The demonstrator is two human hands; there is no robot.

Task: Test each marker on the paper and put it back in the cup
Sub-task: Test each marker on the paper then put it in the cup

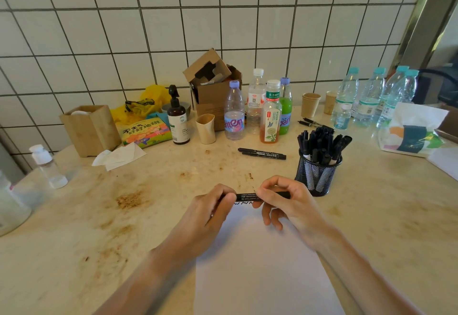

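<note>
Two hands, left [210, 211] and right [285, 200], each grip one slim black marker [246, 196] over smooth white paper [262, 265].

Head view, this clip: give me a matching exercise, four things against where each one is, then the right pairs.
Things:
1. marker
2. mesh cup
3. two loose markers
4. paper

Places:
A. flat on the counter under both hands
B. held level between left hand and right hand
C. right of the hands, full of markers
D. lying on the counter in front of the bottles

Pairs: 1-B, 2-C, 3-D, 4-A
</note>
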